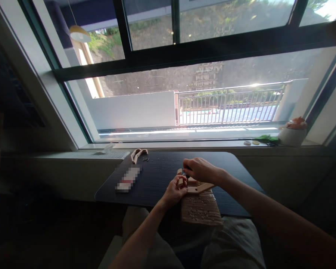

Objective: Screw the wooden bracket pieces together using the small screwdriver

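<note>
My left hand (174, 189) is closed round the left end of a pale wooden frame piece (197, 188) on the dark table (162, 175). Just above the same piece, my right hand (201, 169) is closed on a small dark tool I cannot make out, pressing down by the wood. The frame piece rests partly on a wooden board (201, 211) that overhangs the table's near edge above my lap. Small metal bits are scattered on that board.
Another curved wooden part (138, 154) and a few small screws (145, 159) lie at the table's far left. A blurred flat object (128, 179) sits on the left. On the windowsill stand a white pot (292, 134) and a green item (266, 139).
</note>
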`<state>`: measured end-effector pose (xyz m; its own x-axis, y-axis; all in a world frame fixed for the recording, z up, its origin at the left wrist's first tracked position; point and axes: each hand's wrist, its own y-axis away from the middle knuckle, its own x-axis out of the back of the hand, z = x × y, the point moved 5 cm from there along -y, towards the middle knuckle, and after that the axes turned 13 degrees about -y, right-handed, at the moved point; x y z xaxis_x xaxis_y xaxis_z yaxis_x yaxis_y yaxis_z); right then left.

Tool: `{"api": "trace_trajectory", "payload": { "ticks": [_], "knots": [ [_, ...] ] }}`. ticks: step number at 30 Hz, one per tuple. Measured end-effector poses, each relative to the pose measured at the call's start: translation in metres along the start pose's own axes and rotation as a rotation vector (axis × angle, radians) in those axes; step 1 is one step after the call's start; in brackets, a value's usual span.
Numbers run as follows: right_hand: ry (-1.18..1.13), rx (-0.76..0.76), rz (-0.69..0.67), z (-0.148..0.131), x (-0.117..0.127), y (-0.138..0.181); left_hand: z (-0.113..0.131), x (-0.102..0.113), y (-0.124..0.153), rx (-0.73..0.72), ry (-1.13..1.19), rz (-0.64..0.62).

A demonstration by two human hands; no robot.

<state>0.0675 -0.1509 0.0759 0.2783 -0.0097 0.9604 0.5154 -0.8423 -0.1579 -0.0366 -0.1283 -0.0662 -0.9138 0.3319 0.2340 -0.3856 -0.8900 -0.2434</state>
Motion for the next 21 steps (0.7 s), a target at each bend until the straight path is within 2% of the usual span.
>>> {"api": "trace_trajectory", "payload": {
  "ticks": [5,11,21],
  "knots": [
    [0.032,0.007,0.024,-0.0056,0.001,0.0028,0.0005,0.0001,0.0001,0.003,0.002,0.013],
    [0.028,0.001,0.037,-0.0043,0.001,0.0028,0.002,-0.0004,-0.0005,-0.002,0.025,-0.033],
    [0.047,0.0,0.015,-0.0045,-0.0023,0.0024,0.0025,0.001,0.0011,0.04,0.011,0.023]
  ]
}}
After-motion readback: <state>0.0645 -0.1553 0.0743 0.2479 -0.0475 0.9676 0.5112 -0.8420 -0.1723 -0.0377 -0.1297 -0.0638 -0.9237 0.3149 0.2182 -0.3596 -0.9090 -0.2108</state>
